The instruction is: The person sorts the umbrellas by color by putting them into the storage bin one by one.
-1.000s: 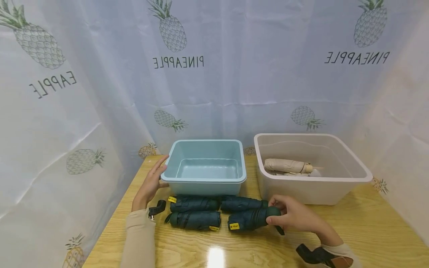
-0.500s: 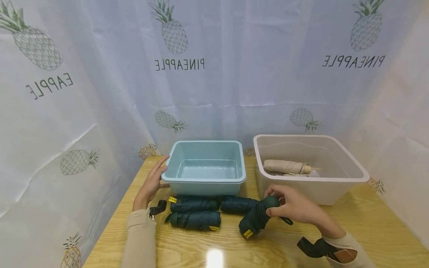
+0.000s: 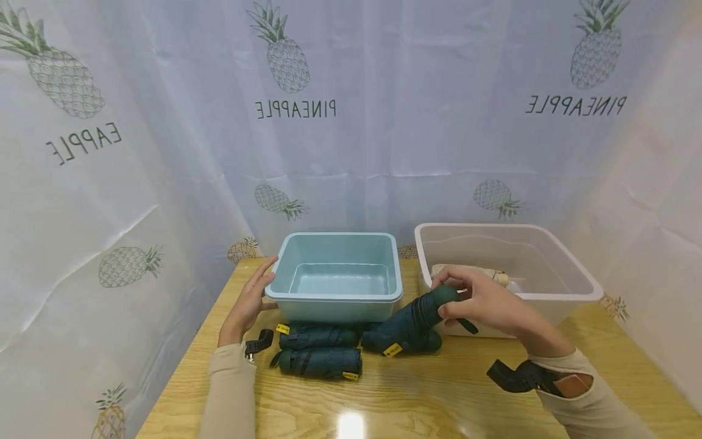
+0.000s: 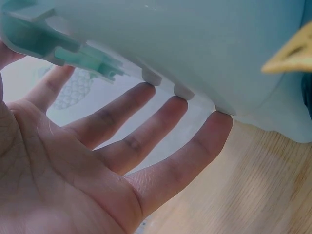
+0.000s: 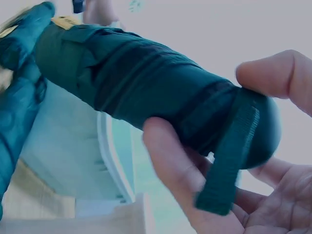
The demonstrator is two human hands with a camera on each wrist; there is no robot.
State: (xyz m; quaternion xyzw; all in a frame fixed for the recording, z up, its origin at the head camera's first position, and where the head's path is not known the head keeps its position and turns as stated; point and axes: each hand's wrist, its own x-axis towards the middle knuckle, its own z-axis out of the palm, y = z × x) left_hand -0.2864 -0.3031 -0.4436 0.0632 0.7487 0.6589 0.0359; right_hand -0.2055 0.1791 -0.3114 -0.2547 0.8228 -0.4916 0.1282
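Observation:
My right hand [image 3: 482, 302] pinches the handle end of a folded dark green umbrella [image 3: 411, 320], which slants up toward the right with its yellow tag low. In the right wrist view, thumb and fingers grip this umbrella [image 5: 156, 87] near its rounded handle, and a wrist strap [image 5: 226, 161] dangles. My left hand [image 3: 248, 305] touches the left side of the light blue bin [image 3: 334, 297]; in the left wrist view, straight fingertips press the bin wall [image 4: 185, 53]. Two more folded umbrellas lie before the bin, one behind [image 3: 318, 335] the other [image 3: 320, 362]. Another umbrella [image 3: 433, 342] lies partly hidden under the held one.
A larger off-white bin [image 3: 559, 296] stands at the right, with a beige folded umbrella [image 3: 441, 268] inside, partly hidden by my right hand. Both bins stand on the wooden table [image 3: 417, 396]. A pineapple-print curtain [image 3: 373, 146] hangs behind and beside it.
My right hand has lifted the umbrella's handle end off the table and moved it up and away from me, swinging its tagged end round. The left hand stays at the blue bin.

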